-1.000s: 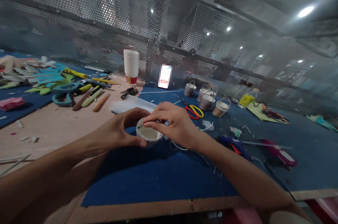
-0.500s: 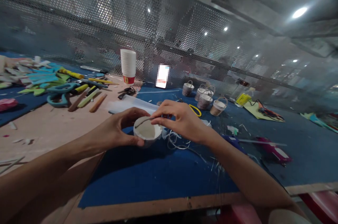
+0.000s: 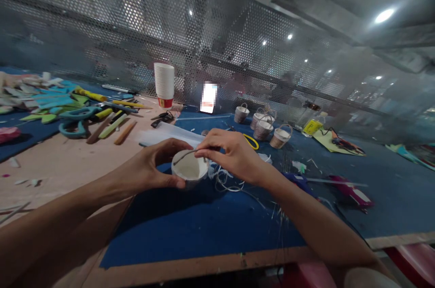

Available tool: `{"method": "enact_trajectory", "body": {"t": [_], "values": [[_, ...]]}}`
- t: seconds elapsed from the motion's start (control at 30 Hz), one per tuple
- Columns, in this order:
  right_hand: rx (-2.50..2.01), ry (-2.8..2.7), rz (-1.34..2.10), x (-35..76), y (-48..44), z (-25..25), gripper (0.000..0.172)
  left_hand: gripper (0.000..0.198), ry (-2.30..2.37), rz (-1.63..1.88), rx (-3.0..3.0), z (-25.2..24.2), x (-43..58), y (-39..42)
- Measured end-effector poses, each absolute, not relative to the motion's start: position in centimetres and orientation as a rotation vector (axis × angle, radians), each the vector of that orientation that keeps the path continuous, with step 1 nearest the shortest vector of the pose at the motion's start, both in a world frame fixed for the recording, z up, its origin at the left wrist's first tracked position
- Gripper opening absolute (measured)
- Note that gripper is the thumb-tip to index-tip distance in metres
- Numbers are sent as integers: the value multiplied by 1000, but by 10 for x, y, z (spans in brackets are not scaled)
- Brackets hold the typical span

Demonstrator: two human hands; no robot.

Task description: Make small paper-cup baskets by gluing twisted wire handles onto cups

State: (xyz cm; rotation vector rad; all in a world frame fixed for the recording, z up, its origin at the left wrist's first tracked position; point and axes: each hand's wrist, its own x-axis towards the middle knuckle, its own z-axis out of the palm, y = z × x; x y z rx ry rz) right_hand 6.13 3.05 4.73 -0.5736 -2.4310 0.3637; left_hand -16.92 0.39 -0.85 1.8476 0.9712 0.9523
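A small white paper cup (image 3: 188,171) is tilted toward me, its pale inside showing. Fingers and thumb of my left hand (image 3: 149,163) are closed around its left side. Across the cup's mouth runs a thin grey-brown cord (image 3: 183,156), one end against the left inner rim. My right hand (image 3: 234,154) pinches this cord between thumb and fingers over the right rim. Whether either end is fixed to the cup I cannot tell. Just beyond my right hand stand several small wrapped buckets (image 3: 263,130) with arched handles. Loose white string (image 3: 229,184) lies under my right wrist.
On the left lie blue-handled scissors (image 3: 73,128), glue sticks and a yellow-handled knife (image 3: 90,94). A stack of paper cups (image 3: 164,80) and a lit phone (image 3: 208,98) stand at the back. Right are a purple glue gun (image 3: 350,190) and a yellow-labelled bottle (image 3: 314,125).
My right fingers have shifted slightly at the cup's rim, and the cord between them and the left rim looks a little straighter. My left hand keeps its hold on the cup.
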Motion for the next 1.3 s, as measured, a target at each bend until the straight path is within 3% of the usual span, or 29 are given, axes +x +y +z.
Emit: {"method": "enact_trajectory", "body": {"t": [0.37, 0.57, 0.7, 0.93, 1.03, 1.3], "values": [[-610, -2446, 438, 64, 31, 49, 24, 61, 945, 980, 1805, -18, -174, 11], [-686, -2375, 403, 73, 27, 65, 32, 74, 937, 946, 1803, -22, -175, 13], [-768, -2320, 469, 90, 18, 64, 37, 70, 1007, 938, 1832, -14, -170, 5], [-821, -2300, 489, 110, -4, 26, 74, 77, 1117, 1127, 1809, -6, -150, -13], [-809, -2272, 450, 108, -8, 13, 82, 76, 1123, 1201, 1787, -2, -131, -22], [-734, -2189, 452, 116, -8, 8, 72, 75, 1112, 1368, 1856, 7, -86, -38]]}}
